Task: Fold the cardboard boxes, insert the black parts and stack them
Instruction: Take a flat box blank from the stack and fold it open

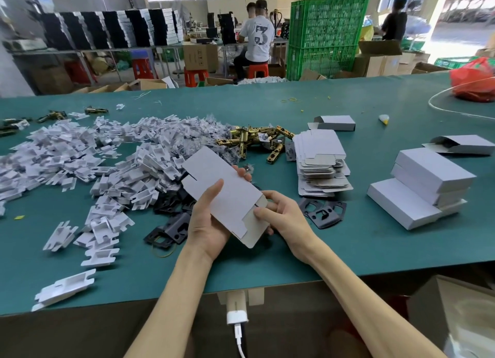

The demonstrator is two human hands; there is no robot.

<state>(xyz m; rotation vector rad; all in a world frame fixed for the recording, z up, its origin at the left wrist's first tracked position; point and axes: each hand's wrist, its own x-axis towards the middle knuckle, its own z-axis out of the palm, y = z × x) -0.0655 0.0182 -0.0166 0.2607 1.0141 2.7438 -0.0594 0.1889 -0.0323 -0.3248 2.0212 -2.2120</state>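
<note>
Above the green table (241,264) I hold a flat, unfolded grey cardboard box (222,186), tilted away from me. My left hand (207,223) grips it from below, thumb on its top face. My right hand (281,215) pinches the flap at its near end. Black metal parts (325,211) lie on the table just right of my hands, and more black parts (168,231) lie to the left. A pile of flat box blanks (320,159) sits behind to the right. Folded boxes (420,191) are stacked at the right.
A big heap of white card inserts (88,159) covers the left of the table. Brass latch parts (257,139) lie behind the held box. Two more folded boxes (336,122) (466,144) lie further back. A red bag (475,80) sits at the far right.
</note>
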